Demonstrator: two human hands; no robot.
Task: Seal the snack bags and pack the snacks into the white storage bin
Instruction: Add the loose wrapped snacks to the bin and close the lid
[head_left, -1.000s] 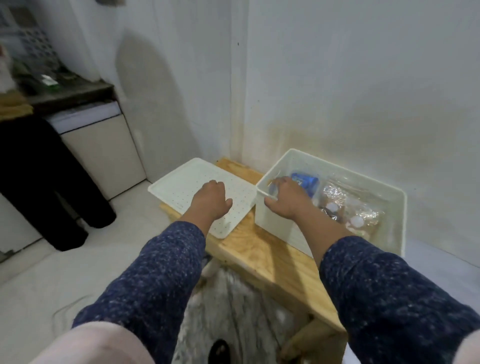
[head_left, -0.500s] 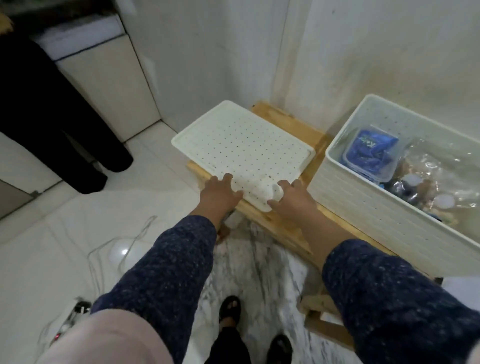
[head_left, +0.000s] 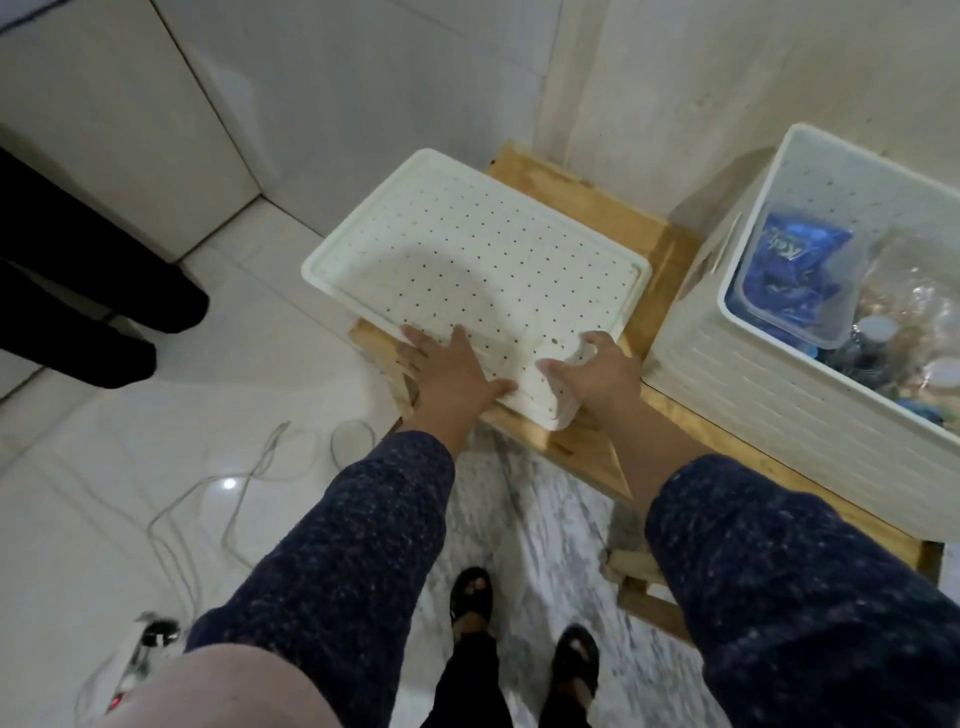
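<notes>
Setting: corner of white walls, pale tiled floor, marble-patterned strip underfoot; white cable (head_left: 218, 483) loose on the tiles.

Wooden bench (head_left: 582, 447): low, set against the wall, bearing both items below.

White storage bin (head_left: 769, 384): ribbed sides, open top, standing on the bench to the right of the right hand's fingers, near but apart from them. Contents: a clear tub holding a blue snack packet (head_left: 795, 270) at the end nearest the hands; beyond it clear snack bags (head_left: 914, 312) with white discs showing, their contents too crumpled to identify.

Perforated white lid (head_left: 467, 270): lies flat on the bench's left end, long axis running from the near right corner away to the far left, one side overhanging the bench edge.

Left hand (head_left: 452, 371): fingers straight and spread, pressed flat on the lid's near edge, thumb along the rim.

Right hand (head_left: 597, 379): fingers curled round the lid's near right corner, thumb on top, grasping it.
</notes>
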